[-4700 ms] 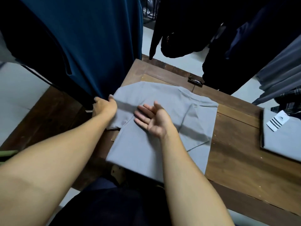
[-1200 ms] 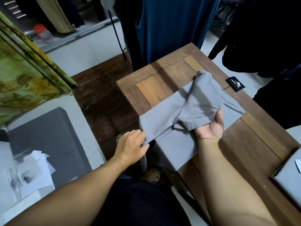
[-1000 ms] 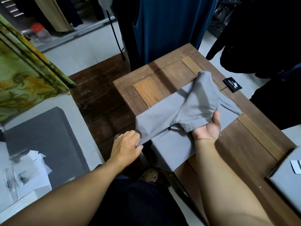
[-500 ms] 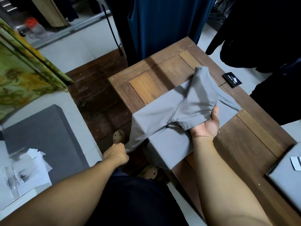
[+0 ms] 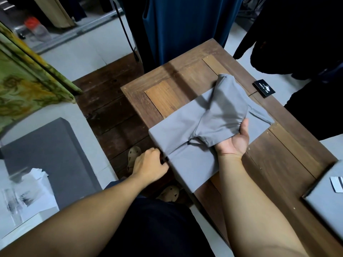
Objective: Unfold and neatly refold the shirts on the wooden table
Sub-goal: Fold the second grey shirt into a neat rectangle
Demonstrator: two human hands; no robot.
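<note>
- Gripping the grey shirt (image 5: 219, 115) at its edge, the left hand (image 5: 148, 164) sits at the table's near-left rim. Its fingers are curled tight on the cloth where it drops over the side.
- Tan sandals (image 5: 133, 154) stand on the floor below that rim, one just beside the left hand in view.
- Right hand (image 5: 233, 141) is palm up on the shirt, thumb laid against a gathered fold lifted off the rest. Its fingers are buried in the cloth and cannot be seen.
- The grey shirt lies across the near-left part of the wooden table (image 5: 278, 164). One side hangs over the rim, and the bunched fold rises toward the far side.
- Open wood: a bare band between the shirt and the table's far-left corner, and a wider bare stretch right of the right forearm.
- Second folded grey shirt (image 5: 326, 206) lies at the table's right end, cut by the frame and well apart from the shirt in hand. A white tag (image 5: 336, 184) lies on top.
- Small black label (image 5: 264, 89) sits at the table's far edge, near the bunched fold but not touching it.
- Left of the table are dark floorboards (image 5: 111, 108), then a flat grey board (image 5: 46, 154) with loose white papers (image 5: 27, 191) at its near end.
- Far: a blue garment (image 5: 185, 28) hangs at the table's far corner, dark garments (image 5: 306, 34) hang beyond the far-right edge, and green floral cloth (image 5: 22, 86) is at far left.
- Clear bottle with a red cap (image 5: 35, 28) is on the far-left floor, too blurred to tell its contents.
</note>
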